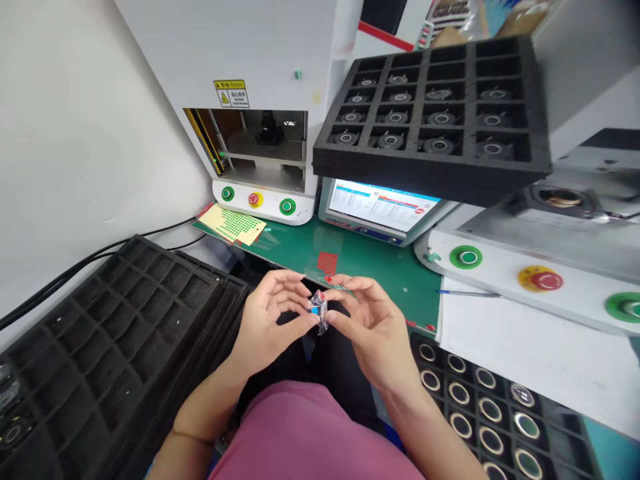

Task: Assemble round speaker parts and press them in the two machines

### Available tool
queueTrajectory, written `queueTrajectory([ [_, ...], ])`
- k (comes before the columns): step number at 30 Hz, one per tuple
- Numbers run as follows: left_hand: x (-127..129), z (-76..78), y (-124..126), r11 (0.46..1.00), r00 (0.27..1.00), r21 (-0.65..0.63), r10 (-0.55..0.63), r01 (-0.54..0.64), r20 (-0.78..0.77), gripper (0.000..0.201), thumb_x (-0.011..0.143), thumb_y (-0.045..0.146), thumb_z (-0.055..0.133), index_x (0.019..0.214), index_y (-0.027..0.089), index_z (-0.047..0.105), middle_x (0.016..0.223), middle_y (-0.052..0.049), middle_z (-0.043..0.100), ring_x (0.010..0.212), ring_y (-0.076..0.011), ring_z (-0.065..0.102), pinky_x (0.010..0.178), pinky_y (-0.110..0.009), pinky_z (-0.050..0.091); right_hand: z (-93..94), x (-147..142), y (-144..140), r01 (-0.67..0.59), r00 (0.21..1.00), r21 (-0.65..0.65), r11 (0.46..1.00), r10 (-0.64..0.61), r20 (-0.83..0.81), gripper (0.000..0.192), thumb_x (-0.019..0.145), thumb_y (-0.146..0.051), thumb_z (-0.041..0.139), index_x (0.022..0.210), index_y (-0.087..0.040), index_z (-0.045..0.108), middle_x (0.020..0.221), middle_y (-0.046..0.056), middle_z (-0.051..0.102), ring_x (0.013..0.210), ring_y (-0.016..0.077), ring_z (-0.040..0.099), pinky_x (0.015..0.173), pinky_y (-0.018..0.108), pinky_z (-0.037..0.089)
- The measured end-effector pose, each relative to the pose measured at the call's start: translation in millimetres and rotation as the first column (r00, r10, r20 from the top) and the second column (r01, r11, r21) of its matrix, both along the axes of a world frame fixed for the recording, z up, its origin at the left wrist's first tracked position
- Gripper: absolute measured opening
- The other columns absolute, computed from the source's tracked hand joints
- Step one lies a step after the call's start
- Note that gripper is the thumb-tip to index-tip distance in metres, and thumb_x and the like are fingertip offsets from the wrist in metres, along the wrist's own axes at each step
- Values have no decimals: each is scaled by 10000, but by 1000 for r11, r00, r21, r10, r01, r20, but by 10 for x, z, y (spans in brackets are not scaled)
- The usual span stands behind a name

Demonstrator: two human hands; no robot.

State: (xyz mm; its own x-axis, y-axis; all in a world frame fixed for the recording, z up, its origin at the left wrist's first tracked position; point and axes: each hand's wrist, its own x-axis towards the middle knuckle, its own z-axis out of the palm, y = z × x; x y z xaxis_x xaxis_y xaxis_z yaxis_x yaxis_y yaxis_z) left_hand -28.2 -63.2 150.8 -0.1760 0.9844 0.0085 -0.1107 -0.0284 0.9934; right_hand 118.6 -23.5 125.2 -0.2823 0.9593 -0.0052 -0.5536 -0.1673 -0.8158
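Observation:
Between my two hands, above my lap, is a small watch case (319,315) with shiny, clear-looking edges and a bright blue spot. My left hand (276,317) grips its left side between thumb and fingers. On the other side, the thumb and index finger of my right hand (373,327) close on the case. A bit of red shows at its top edge, by the right index fingertip. The fingers hide much of the piece. Just beyond the hands, a sheet of small red stickers (327,263) lies on the green mat (295,243).
A black foam tray (425,167) of watch cases stands raised at back right. Stacked foam trays (145,307) are at left, a tray of round parts (473,417) at right. Two button-fitted machines (265,200), a screen (375,205), yellow sticker sheet (233,225) and pen (467,293) surround the mat.

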Motion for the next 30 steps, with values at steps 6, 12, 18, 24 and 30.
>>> queueTrajectory([
  [6, 56, -68, 72, 982, 999, -189, 1, 7, 43, 159, 671, 160, 773, 755, 150, 639, 656, -20, 720, 598, -126, 694, 614, -218, 574, -13, -12, -44, 124, 987, 93, 988, -132, 92, 311, 707, -153, 806, 894, -239, 572, 1095, 16, 597, 910, 168, 708, 698, 272, 621],
  [12, 75, -45, 93, 982, 999, -188, -18, 11, -33, 224, 662, 159, 746, 831, 175, 600, 598, 30, 693, 576, -129, 684, 601, -221, 554, -12, 29, -92, 201, 954, 157, 967, -230, 193, 308, 723, -165, 794, 907, -230, 556, 1324, 60, 541, 912, 171, 727, 657, 246, 647],
  [18, 91, -56, 113, 988, 989, -150, 3, -26, -149, 212, 676, 164, 713, 810, 185, 550, 601, 49, 648, 567, -100, 627, 594, -202, 507, -40, 69, -116, 236, 928, 217, 947, -286, 241, 312, 753, -126, 766, 945, -229, 542, 1508, 104, 412, 870, 165, 743, 649, 248, 655],
  [24, 165, -102, 135, 993, 968, -92, 48, -73, -246, 173, 706, 151, 679, 769, 192, 523, 613, 53, 602, 590, -90, 601, 616, -196, 488, -94, 56, -144, 368, 864, 306, 878, -445, 237, 312, 767, -67, 731, 949, -238, 543, 1566, 90, 322, 858, 133, 735, 666, 241, 647],
  [30, 262, -325, 291, 998, 997, -36, 52, -55, -58, 242, 686, 166, 725, 826, 191, 529, 746, 19, 664, 742, -115, 667, 780, -247, 544, -215, 55, -123, 457, 813, 310, 834, -533, 235, 341, 777, -109, 732, 986, -256, 508, 1575, 103, 285, 870, 131, 719, 666, 259, 650],
])
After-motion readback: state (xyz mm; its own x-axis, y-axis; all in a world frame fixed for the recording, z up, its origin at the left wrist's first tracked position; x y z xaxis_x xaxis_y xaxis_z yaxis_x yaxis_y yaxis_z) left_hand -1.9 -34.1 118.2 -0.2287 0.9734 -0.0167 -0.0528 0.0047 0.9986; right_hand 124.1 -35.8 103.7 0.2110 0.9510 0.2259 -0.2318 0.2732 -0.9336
